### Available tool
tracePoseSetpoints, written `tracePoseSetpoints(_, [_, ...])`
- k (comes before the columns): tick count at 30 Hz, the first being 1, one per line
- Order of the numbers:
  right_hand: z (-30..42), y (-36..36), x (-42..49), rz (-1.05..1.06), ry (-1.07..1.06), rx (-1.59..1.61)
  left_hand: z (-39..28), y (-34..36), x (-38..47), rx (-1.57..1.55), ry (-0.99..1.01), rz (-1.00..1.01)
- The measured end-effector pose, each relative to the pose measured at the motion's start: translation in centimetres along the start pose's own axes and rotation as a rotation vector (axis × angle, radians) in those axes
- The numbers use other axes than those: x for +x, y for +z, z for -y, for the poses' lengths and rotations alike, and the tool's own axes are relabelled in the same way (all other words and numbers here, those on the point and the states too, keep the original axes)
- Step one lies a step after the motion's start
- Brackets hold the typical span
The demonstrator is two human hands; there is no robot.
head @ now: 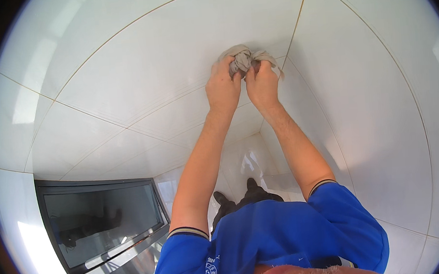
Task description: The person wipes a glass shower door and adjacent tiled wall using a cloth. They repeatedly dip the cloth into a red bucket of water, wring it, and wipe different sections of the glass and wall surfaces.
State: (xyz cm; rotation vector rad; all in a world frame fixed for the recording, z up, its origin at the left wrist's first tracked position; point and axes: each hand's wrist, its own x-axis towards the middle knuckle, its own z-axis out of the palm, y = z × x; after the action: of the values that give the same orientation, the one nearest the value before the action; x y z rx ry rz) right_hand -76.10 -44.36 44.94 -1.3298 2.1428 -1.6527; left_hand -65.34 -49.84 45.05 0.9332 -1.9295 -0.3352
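Note:
A bunched grey cloth [242, 60] is held between my two hands, in front of a white tiled wall [166, 52] close to the corner. My left hand [223, 84] grips the cloth's left part, with thumb and fingers curled around it. On the cloth's right part my right hand [262, 83] is closed, and a loose end hangs down past its fingers. Both arms are stretched out forward. Whether the cloth touches the tiles cannot be made out.
A second tiled wall [359, 99] meets the first at a corner on the right. At lower left is a dark-framed glass window [102, 219] with reflections. Far below, my dark shoes [220, 198] stand on a glossy floor [240, 154].

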Motion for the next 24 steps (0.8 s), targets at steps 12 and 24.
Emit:
tracePoseSetpoints(12, [15.4,15.1,-9.2,0.781,-0.452,0.124,16.5,-20.7,-5.9,-0.245,-0.386,-0.594])
tracePoseSetpoints(24, [15.1,11.8,-7.5,0.747,-0.146,0.322,9.6,-20.0,-2.0,-0.229,-0.316,-0.455])
